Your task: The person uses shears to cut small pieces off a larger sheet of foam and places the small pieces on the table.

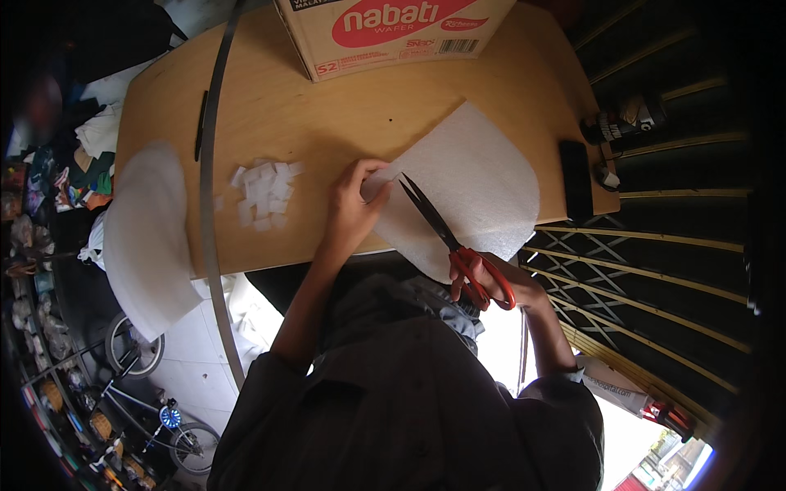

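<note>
My left hand (358,204) pinches the left corner of a white foam sheet (475,176), which spreads rightward over the table and hangs past its front edge. In my right hand (487,280) is a pair of scissors (442,225) with red handles and dark blades. The blades are slightly parted at the tips, close to the sheet's left corner beside my left fingers. To the left of that hand lies a loose pile of small white cut pieces (264,190) on the table.
The wooden table (327,114) bears a cardboard box (393,41) at its far side. A black phone (576,180) lies at the right edge, near a dark cup-like container (626,119). A dark pen (201,123) and a white foam roll (151,237) are at the left. A bicycle (155,409) stands lower left.
</note>
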`<state>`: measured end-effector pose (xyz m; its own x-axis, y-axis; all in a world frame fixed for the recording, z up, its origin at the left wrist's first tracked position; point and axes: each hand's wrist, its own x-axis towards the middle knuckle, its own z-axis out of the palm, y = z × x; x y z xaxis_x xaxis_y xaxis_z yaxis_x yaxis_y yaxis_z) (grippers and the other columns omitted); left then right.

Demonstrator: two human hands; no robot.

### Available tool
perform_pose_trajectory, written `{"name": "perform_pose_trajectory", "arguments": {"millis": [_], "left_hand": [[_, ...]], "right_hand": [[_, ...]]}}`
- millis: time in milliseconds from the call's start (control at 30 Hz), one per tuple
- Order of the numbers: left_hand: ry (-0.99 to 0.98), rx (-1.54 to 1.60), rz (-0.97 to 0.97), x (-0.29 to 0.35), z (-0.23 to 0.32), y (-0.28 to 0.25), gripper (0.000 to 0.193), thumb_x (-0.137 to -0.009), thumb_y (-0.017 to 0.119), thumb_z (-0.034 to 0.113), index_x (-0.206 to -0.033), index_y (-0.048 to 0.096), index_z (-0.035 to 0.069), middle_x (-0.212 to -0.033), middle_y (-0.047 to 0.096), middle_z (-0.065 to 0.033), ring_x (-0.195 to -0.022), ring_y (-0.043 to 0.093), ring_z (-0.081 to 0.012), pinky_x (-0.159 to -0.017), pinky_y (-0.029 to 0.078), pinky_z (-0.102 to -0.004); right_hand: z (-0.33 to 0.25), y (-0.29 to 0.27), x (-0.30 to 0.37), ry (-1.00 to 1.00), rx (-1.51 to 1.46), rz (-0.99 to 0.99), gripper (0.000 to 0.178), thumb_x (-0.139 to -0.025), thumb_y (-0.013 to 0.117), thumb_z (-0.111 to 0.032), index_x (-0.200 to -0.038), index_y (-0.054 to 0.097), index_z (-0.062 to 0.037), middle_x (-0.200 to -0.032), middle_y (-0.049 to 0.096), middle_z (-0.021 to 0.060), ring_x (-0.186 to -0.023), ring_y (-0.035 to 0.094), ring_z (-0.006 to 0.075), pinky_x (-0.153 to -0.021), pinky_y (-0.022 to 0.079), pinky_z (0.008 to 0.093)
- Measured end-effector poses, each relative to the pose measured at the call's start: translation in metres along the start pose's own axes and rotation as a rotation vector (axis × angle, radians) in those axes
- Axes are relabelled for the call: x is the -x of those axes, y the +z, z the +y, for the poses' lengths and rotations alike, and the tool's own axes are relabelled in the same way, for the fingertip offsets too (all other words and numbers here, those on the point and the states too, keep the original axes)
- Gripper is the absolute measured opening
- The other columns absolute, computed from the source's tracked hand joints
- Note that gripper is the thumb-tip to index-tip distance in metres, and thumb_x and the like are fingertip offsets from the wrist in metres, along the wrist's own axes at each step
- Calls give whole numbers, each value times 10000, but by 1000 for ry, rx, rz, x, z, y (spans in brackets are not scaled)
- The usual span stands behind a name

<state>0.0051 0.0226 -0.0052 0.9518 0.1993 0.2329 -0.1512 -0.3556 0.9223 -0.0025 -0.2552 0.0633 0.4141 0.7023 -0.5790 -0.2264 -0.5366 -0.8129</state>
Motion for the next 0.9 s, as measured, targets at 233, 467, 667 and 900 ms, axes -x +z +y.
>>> {"name": "perform_pose_trajectory", "arguments": {"millis": [233,467,667,900], "left_hand": [[20,0,-13,2,0,-2,281,-799,730,17,-1061,629,35,-994,695,-125,-919,689,-285,-822,529,-345],[83,52,-10,1,2,-2,267,-797,717,0,-1047,628,31,-1006,697,-126,-936,692,-283,-838,529,-344],[80,58,-5,0,2,-1,256,-797,712,-5,-1035,624,26,-1004,695,-127,-941,692,-279,-843,528,-339],[142,2,73,-1,-2,2,238,-794,684,-21,-1019,623,29,-975,660,-127,-909,665,-296,-794,525,-368]], "right_hand": [[-21,2,-12,51,-19,39,809,-931,247,-771,-1002,569,-32,-759,687,120,-470,589,130,-439,457,234],[-27,-2,-26,1,-138,81,797,-926,240,-772,-954,554,-39,-659,652,118,-411,560,132,-386,431,224],[-29,-4,-33,64,-186,135,739,-933,339,-746,-794,543,-49,-532,543,64,-367,518,122,-349,394,232],[-32,-7,-36,64,-138,217,682,-956,424,-689,-754,530,-47,-509,504,30,-373,503,101,-351,378,235]]}}
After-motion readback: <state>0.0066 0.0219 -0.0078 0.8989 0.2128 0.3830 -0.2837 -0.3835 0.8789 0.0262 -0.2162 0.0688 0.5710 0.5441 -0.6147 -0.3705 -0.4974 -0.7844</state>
